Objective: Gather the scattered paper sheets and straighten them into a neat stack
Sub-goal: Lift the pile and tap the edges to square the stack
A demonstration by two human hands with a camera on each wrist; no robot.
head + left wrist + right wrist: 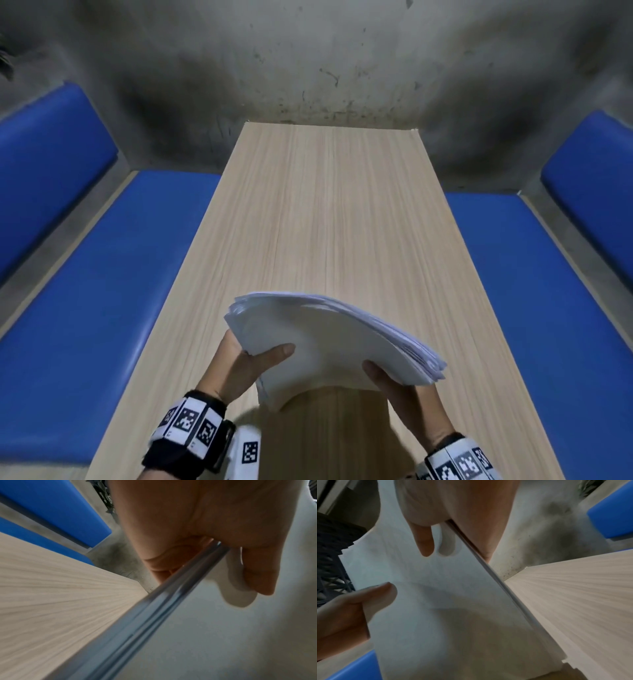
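Observation:
A thick bundle of white paper sheets (329, 339) is held above the near part of the wooden table (325, 212), tilted and slightly bowed, its edges fanned unevenly on the right. My left hand (246, 363) grips its left edge, thumb on top and fingers beneath. My right hand (394, 383) grips the right near edge the same way. In the left wrist view my left hand (214, 550) pinches the paper stack (223, 635) at its edge. In the right wrist view my right hand (450, 524) clamps the sheets (445, 608), and the left thumb (373, 596) presses on the top sheet.
Blue cushioned benches (96, 291) (548, 308) run along both sides of the table, with blue backrests. A stained grey concrete wall (308, 61) stands at the table's far end. The bare tabletop stretches away beyond the held sheets.

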